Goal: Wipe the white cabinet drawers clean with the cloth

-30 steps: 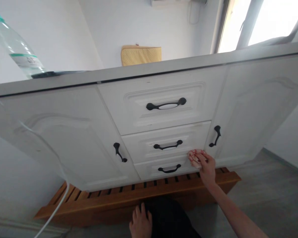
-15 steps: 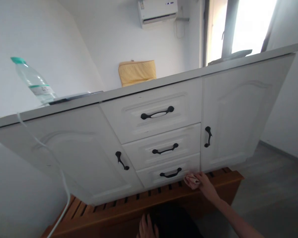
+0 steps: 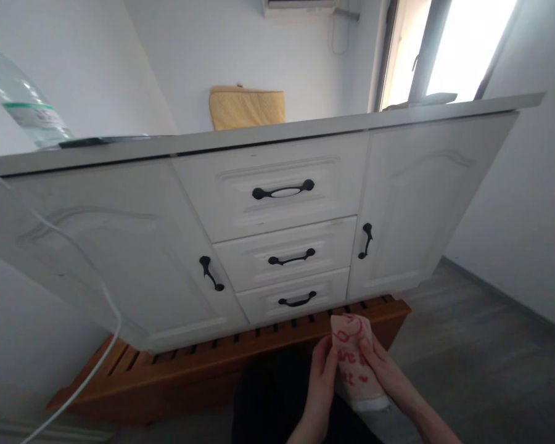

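Observation:
A pale pink cloth [image 3: 355,364] with red lettering hangs between my two hands, in front of the wooden slatted bench. My left hand [image 3: 322,364] pinches its left edge between thumb and fingers, while my right hand [image 3: 380,364] grips the right edge. Behind them rises a white cabinet [image 3: 277,228] with three drawers between two doors. The lowest drawer's black handle [image 3: 298,300] is up and to the left of the cloth. All drawers and doors are closed.
The slatted bench [image 3: 166,385] runs along the cabinet's foot. On the white top are a plastic bottle [image 3: 32,114] and a dark flat object [image 3: 102,140]. A white cable [image 3: 113,308] hangs at the left. Behind stands a yellow-covered chair [image 3: 247,108].
My right hand has come away from the cabinet's bottom edge with the cloth, now spread out from its crumpled shape. My left hand has risen and taken hold of it. The view has shifted.

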`<state>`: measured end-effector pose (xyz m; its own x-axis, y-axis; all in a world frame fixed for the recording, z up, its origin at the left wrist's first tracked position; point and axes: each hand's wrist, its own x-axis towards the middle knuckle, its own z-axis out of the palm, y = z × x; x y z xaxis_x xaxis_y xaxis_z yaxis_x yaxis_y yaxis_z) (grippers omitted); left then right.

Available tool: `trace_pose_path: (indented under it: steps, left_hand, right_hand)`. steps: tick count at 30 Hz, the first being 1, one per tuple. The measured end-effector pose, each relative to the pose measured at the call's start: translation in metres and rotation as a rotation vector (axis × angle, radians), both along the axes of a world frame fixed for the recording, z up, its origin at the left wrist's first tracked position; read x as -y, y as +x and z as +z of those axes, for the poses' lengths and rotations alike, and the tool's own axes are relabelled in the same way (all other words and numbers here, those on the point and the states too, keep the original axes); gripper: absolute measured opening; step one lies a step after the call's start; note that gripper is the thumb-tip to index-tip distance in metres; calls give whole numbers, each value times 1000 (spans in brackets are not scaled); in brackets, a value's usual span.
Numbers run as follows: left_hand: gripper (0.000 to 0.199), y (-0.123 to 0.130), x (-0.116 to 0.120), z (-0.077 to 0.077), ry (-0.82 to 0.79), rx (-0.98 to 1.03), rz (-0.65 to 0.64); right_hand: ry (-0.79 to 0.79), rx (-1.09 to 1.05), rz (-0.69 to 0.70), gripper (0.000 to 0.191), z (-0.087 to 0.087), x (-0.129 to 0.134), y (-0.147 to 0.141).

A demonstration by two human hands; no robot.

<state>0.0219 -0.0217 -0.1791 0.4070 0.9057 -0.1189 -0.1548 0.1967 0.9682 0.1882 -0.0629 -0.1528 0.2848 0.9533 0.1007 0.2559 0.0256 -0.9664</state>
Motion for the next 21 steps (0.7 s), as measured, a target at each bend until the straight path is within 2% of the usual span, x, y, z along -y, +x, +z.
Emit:
trace_pose_path:
  steps: [2,4,7,9,11,13,15,19,21]
  left_hand:
    - [67,2,2,16,-23,111,-39]
    - [73,4,4,24,1,203,-82]
    - [85,8,5,33,17,324,-65]
    - [82,9,6,45,-111,445,-117]
    - [73,11,5,60,-291,535,-253]
    - [66,13,0,71,-337,505,-313]
    - [65,17,-6,77,-282,383,-277]
    - [57,32,-18,79,-214,135,-249]
    - [49,40,-21,78,-169,74,-261]
  right_hand:
    - [32,58,63,61,10,2,2]
    - [39,110,102,62,17,5,5]
    - [57,198,76,55,19,10,12]
    - [89,295,30,50,18,13,18]
    - [103,392,22,50,17,15,25]
    - [91,454,65,56,18,17,30]
    - [60,472,111,59,20,19,32]
    - [-25,378,148,57,25,23,32]
    - [-53,293,165,66,25,27,34]
